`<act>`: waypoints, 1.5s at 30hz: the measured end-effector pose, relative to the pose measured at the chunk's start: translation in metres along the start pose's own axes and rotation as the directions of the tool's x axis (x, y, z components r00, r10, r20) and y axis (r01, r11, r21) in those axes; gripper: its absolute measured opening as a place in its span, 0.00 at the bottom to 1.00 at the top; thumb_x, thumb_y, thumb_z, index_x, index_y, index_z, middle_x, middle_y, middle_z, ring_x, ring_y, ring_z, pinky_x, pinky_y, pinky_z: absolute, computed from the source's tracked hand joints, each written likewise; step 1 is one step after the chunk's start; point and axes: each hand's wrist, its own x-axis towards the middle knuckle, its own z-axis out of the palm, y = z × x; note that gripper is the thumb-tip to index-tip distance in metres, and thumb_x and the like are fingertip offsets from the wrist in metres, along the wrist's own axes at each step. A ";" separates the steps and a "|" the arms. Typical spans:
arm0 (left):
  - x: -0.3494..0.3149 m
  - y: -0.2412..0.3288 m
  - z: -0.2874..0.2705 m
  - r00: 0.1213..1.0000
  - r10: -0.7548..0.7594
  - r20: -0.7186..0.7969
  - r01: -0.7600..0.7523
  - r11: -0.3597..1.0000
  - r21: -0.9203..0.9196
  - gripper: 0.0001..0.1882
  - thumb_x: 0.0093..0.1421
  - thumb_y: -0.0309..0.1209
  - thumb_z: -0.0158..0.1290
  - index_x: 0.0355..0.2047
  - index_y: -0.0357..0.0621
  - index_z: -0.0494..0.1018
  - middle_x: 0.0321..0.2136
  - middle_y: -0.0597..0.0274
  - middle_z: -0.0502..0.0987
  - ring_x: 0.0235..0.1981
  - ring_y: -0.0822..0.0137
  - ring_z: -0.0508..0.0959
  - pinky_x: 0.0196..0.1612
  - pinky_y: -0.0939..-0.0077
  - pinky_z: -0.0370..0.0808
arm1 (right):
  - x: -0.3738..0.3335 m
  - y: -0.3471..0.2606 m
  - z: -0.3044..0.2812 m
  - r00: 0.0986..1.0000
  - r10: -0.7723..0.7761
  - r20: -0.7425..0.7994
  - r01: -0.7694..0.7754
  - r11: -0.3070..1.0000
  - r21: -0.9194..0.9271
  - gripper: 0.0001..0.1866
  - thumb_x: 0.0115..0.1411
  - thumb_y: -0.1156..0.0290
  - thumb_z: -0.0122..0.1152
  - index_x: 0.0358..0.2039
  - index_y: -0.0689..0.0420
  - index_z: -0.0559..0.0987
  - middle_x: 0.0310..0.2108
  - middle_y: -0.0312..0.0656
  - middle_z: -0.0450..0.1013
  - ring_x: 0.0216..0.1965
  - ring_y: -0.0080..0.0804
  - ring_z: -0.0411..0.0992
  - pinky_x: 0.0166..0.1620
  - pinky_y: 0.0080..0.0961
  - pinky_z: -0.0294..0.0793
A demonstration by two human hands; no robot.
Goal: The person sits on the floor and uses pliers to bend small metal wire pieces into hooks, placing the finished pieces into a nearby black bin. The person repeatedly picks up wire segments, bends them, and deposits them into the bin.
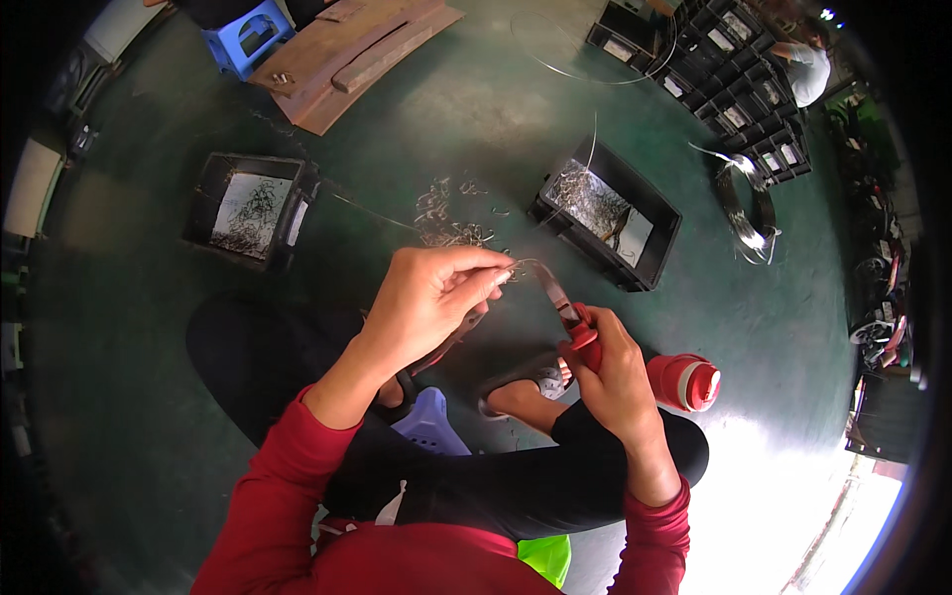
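Note:
My left hand (421, 302), near the middle, is closed in a pinch on a thin metal wire (514, 265) at its fingertips. My right hand (617, 382) wraps round the red handle of a tool with a curved metal end (551, 290). That curved end reaches toward the left fingertips and the wire; whether they touch I cannot tell. Beyond my left hand, a loose heap of small bent wire pieces (451, 232) lies on the green floor, partly hidden by the hand.
Black crates stand at far left (283, 253) and far right (659, 260), both holding metal pieces. A red jug (686, 383) sits beside my right knee. Farther off are a wire coil (746, 210), stacked black crates (714, 69), brown boards (357, 59), a blue stool (238, 45) and a person (808, 74).

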 end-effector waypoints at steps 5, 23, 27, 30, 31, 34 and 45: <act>0.008 -0.010 0.010 0.994 0.056 -0.096 -0.045 0.992 0.116 0.04 0.61 0.23 0.55 0.34 0.33 0.75 0.24 0.60 0.80 0.24 0.77 0.79 0.27 0.85 0.74 | 0.006 0.008 0.002 0.973 0.126 0.192 -0.173 0.951 0.256 0.20 0.59 0.75 0.62 0.52 0.62 0.70 0.38 0.42 0.74 0.39 0.28 0.72 0.46 0.25 0.70; 0.017 -0.033 -0.002 0.909 -0.354 0.221 0.411 0.662 -0.627 0.07 0.64 0.27 0.50 0.35 0.34 0.74 0.21 0.66 0.73 0.22 0.77 0.72 0.26 0.81 0.68 | 0.018 0.002 0.008 0.926 0.183 0.330 -0.280 0.919 0.277 0.19 0.61 0.71 0.61 0.51 0.61 0.72 0.37 0.38 0.73 0.38 0.22 0.69 0.45 0.21 0.69; 0.021 -0.042 -0.006 0.861 -0.330 0.388 0.504 0.438 -0.745 0.08 0.65 0.27 0.47 0.38 0.34 0.73 0.22 0.67 0.71 0.22 0.75 0.71 0.26 0.80 0.66 | 0.016 0.003 0.004 0.921 0.226 0.317 -0.319 0.905 0.281 0.22 0.57 0.69 0.64 0.51 0.62 0.71 0.33 0.43 0.74 0.34 0.27 0.72 0.40 0.26 0.72; 0.022 -0.048 -0.006 0.850 -0.321 0.418 0.523 0.414 -0.745 0.09 0.65 0.28 0.48 0.38 0.34 0.73 0.22 0.67 0.71 0.22 0.76 0.71 0.27 0.81 0.66 | 0.015 0.008 0.002 0.934 0.217 0.284 -0.307 0.895 0.324 0.20 0.59 0.71 0.63 0.50 0.62 0.72 0.34 0.38 0.74 0.30 0.20 0.69 0.34 0.20 0.69; 0.022 -0.051 -0.004 0.849 -0.320 0.421 0.526 0.421 -0.739 0.09 0.64 0.28 0.49 0.38 0.34 0.74 0.22 0.68 0.72 0.22 0.76 0.71 0.27 0.81 0.67 | 0.013 0.011 0.001 0.942 0.203 0.268 -0.291 0.891 0.348 0.17 0.61 0.73 0.61 0.50 0.61 0.73 0.35 0.34 0.74 0.28 0.15 0.66 0.32 0.16 0.67; 0.027 -0.069 0.007 0.869 -0.373 0.326 0.493 0.592 -0.637 0.08 0.64 0.29 0.51 0.36 0.35 0.74 0.23 0.67 0.73 0.22 0.77 0.71 0.26 0.81 0.67 | 0.010 0.019 -0.003 0.965 0.210 0.159 -0.255 0.896 0.363 0.17 0.61 0.74 0.61 0.50 0.61 0.73 0.35 0.34 0.74 0.28 0.15 0.66 0.32 0.16 0.67; 0.183 -0.171 0.182 0.998 -0.062 0.011 0.063 0.997 -0.040 0.14 0.63 0.29 0.54 0.46 0.33 0.75 0.34 0.53 0.82 0.34 0.66 0.83 0.34 0.75 0.78 | -0.001 0.042 -0.041 0.865 0.499 -0.048 -0.390 0.730 0.561 0.15 0.59 0.73 0.62 0.47 0.61 0.75 0.36 0.38 0.76 0.37 0.21 0.72 0.46 0.21 0.70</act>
